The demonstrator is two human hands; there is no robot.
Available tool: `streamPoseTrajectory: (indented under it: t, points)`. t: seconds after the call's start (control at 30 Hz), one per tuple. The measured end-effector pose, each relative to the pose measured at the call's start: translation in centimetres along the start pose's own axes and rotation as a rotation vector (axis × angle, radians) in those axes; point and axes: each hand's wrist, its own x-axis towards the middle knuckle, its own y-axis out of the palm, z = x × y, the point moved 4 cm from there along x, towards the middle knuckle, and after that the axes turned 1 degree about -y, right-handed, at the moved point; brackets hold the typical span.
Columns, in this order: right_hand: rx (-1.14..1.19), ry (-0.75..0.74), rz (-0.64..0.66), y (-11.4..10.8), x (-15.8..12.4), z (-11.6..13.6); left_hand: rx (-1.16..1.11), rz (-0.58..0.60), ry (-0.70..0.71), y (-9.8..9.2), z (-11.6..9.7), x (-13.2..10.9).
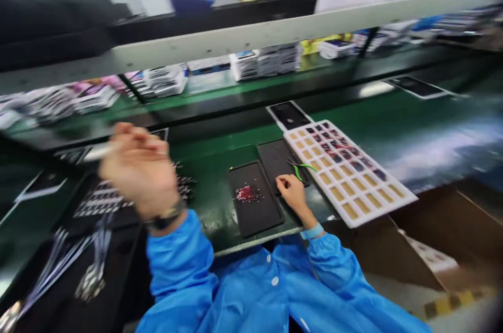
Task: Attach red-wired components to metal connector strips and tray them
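Note:
My left hand [139,173] is raised on the left, above rows of small parts [104,199]. Motion blurs its fingers, so whether they hold anything is unclear. Lower and to the right, my right hand [293,194] is over a black tray [271,157], thumb and fingertips brought together. What is between them, if anything, cannot be made out. Just beyond it lie pliers with green handles [299,169]. Another black tray [257,220], left of this hand, holds a pile of tiny red and white pieces [249,194].
A white foam tray [351,220] to the right has some pockets filled with dark and red parts. Metal-ended cables [92,278] lie at lower left. A shelf beam [236,36] crosses above the green bench [214,152]. An open cardboard box [444,228] stands lower right.

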Motion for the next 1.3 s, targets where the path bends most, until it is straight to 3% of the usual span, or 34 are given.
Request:
streamPoseTrajectory:
  t: [0.07,0.17,0.23,0.33,0.47,0.57,0.67,0.8,0.9,1.0,1.13,1.2,1.3]
  points:
    - [0.044,0.021,0.007,0.0,1.0,-0.4,0.163,0.007,0.085,-1.8,3.6,-4.2]
    - [0.082,0.049,0.055,0.2,2.3,-0.9,0.703,0.204,0.043,-5.0,10.6,-10.2]
    - [0.095,0.06,0.116,0.4,2.7,-0.9,0.975,0.364,0.024,-7.7,14.1,-14.1]
    - [0.105,0.073,0.222,0.9,2.5,-0.5,1.227,0.544,-0.039,-11.3,16.9,-18.7]
    - [0.093,0.077,0.303,1.9,2.2,0.4,1.428,0.657,-0.01,-13.0,18.2,-21.5]
    - [0.103,0.067,0.35,2.8,2.3,1.3,1.507,0.611,0.065,-13.9,18.1,-20.8]
    - [0.137,0.048,0.387,3.7,2.4,2.4,1.578,0.522,0.117,-15.6,17.7,-18.4]
    - [0.201,0.075,0.302,2.3,2.5,2.9,1.674,0.454,0.109,-17.2,16.9,-14.5]
    - [0.153,0.094,0.139,-2.0,2.7,2.0,1.663,0.532,0.063,-16.9,16.1,-12.0]
    - [-0.076,0.137,-0.099,-8.5,2.9,-0.2,1.578,0.604,0.049,-16.1,15.0,-9.1]
    - [-0.504,0.335,-0.366,-16.5,2.5,-4.0,1.407,0.522,0.113,-15.4,15.4,-4.0]
    - [-0.605,0.415,-0.369,-18.4,2.5,-5.7,1.31,0.44,0.119,-15.2,16.7,-2.4]
    - [-0.607,0.459,-0.277,-18.7,2.7,-7.3,1.211,0.303,0.072,-15.6,18.8,-1.8]
